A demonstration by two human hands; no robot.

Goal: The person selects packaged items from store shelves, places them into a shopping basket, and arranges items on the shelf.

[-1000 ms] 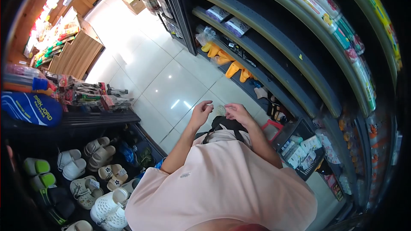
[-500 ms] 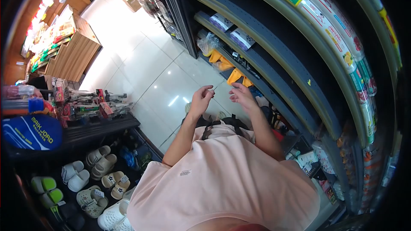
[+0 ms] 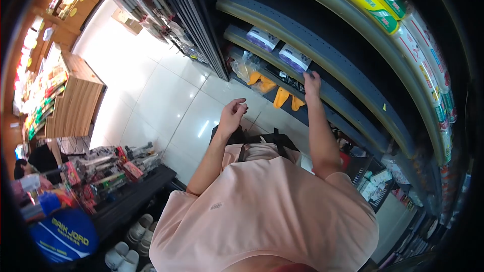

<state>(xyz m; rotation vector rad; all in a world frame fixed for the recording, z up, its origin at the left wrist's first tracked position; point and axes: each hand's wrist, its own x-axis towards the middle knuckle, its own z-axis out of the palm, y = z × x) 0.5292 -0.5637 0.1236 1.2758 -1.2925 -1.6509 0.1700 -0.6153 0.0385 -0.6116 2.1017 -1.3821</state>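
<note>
My right hand (image 3: 312, 84) reaches to the edge of a dark shelf (image 3: 333, 98), its fingertips at the near corner of a white and purple package (image 3: 294, 58). Whether the fingers grip anything there is too small to tell. A second similar package (image 3: 262, 39) lies to its left on the same shelf. My left hand (image 3: 233, 115) hangs above the tiled floor with fingers curled and apart, holding nothing. Yellow slippers (image 3: 282, 97) and a clear plastic bag (image 3: 245, 66) sit on the shelf below.
Long packs (image 3: 375, 2) fill an upper shelf at the right. At the lower left are a rack of hanging goods (image 3: 108, 171), a blue racket cover (image 3: 65, 235) and white clogs (image 3: 122, 258). A person in black (image 3: 45, 162) is at the far left.
My right hand has moved up and right to the shelf with the packages. My left hand stays above the floor. The view has shifted, and a person now shows at the left.
</note>
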